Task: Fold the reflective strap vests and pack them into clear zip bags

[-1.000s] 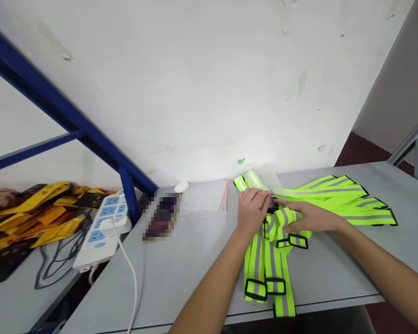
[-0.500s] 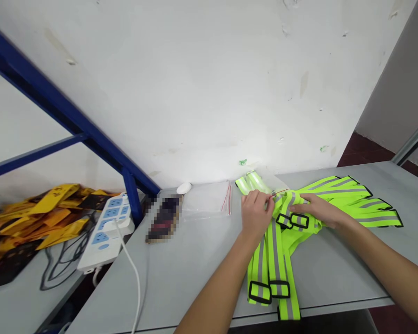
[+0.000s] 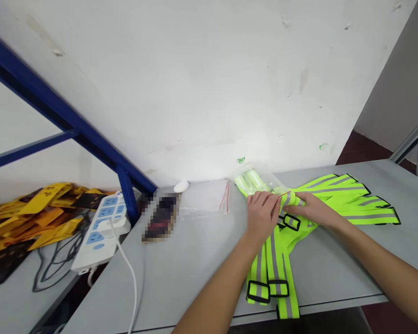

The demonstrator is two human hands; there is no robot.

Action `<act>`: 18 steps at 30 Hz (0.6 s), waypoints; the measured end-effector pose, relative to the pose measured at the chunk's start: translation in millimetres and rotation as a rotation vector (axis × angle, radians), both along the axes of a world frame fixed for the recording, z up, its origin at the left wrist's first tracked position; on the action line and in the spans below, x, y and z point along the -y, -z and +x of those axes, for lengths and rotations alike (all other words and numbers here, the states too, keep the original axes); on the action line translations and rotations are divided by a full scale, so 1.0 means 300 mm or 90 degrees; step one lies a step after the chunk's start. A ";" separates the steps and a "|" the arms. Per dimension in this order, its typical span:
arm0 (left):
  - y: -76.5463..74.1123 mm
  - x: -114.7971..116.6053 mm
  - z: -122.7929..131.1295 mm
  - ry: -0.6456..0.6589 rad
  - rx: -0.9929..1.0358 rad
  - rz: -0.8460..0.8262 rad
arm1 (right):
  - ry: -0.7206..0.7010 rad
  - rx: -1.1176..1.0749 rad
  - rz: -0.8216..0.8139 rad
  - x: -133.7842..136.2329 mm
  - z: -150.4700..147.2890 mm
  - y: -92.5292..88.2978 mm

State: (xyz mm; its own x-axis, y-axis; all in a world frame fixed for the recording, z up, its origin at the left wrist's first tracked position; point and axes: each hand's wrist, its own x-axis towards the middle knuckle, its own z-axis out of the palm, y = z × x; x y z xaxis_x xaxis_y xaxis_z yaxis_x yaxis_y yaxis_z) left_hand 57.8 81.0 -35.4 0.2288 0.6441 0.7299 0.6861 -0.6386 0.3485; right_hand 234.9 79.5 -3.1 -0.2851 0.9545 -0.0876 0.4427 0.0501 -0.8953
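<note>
A clear zip bag (image 3: 264, 174) with a red seal line lies near the wall, and rolled neon-green reflective bands (image 3: 252, 180) show through its plastic. My left hand (image 3: 264, 212) is closed at the bag's mouth, fingers curled over the edge. My right hand (image 3: 311, 208) is closed on a bundled green reflective strap (image 3: 292, 221) with black buckles, right at the same mouth. Its thumb presses on top and its other fingers are hidden. Below and between the hands, more straps (image 3: 273, 260) hang down to the table's front edge.
Other green straps (image 3: 355, 190) spread to the right on the grey table (image 3: 195, 269). Flat empty zip bags (image 3: 204, 197), a white oval object (image 3: 181, 186) and a pixelated item (image 3: 162, 218) lie left. A power strip (image 3: 99, 232) and yellow packets (image 3: 48, 204) sit beyond a blue frame (image 3: 66, 116).
My hands have drawn closer together at the bag's mouth. My left hand has moved slightly right and down, now covering part of the strap bundle and one buckle.
</note>
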 end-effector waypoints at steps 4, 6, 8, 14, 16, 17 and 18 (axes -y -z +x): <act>0.002 0.012 0.017 0.023 -0.010 0.009 | 0.007 -0.031 -0.018 -0.002 0.006 0.000; 0.002 0.017 0.023 0.035 -0.032 0.014 | 0.019 -0.081 -0.039 0.001 0.003 0.000; -0.001 0.018 0.023 0.035 -0.052 0.029 | 0.039 -0.148 -0.072 0.003 -0.003 0.002; -0.023 0.007 0.000 -0.010 -0.072 0.012 | 0.110 -0.266 -0.083 0.009 -0.029 0.021; -0.029 0.002 -0.012 -0.016 -0.063 0.006 | 0.128 -0.274 -0.083 0.013 -0.038 0.026; -0.032 -0.001 -0.019 -0.017 -0.058 0.007 | 0.134 -0.282 -0.091 0.014 -0.041 0.028; -0.034 -0.003 -0.025 -0.016 -0.052 0.008 | 0.141 -0.293 -0.104 0.015 -0.042 0.030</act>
